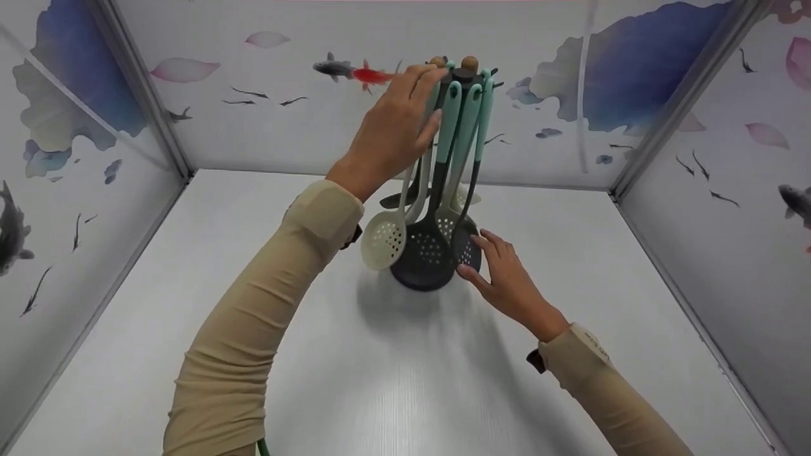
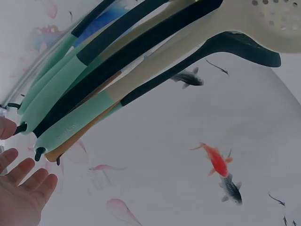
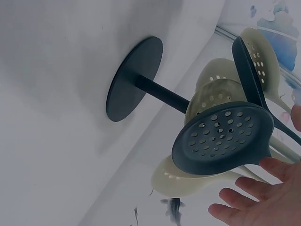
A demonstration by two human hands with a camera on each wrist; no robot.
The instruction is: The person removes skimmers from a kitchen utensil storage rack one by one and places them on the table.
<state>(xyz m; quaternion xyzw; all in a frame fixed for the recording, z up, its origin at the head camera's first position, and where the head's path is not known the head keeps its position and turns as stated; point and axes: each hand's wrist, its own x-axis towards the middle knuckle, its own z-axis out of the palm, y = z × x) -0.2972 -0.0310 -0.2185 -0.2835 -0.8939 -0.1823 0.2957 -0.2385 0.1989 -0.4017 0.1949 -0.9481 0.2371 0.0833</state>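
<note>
A dark utensil stand, its round base (image 3: pixel 134 77) and post showing in the right wrist view, carries several hanging utensils with mint-green handles (image 1: pixel 451 120). Among them are a pale skimmer (image 1: pixel 383 240) on the left and a dark skimmer (image 3: pixel 221 136). At the top of the stand is my left hand (image 1: pixel 399 114), fingers extended; in the left wrist view its thumb is right at a hook and the other fingers spread apart. Lower down, my right hand (image 1: pixel 507 278) has its fingers loosely spread beside the dark skimmer, one fingertip right at its edge.
The stand is on a white tabletop (image 1: pixel 380 380). Pale panels (image 1: pixel 241 139) with painted fish and petals enclose it at the back and sides, joined by grey metal corner posts (image 1: pixel 149 82). Wooden knobs (image 1: pixel 469 63) show at the stand's top.
</note>
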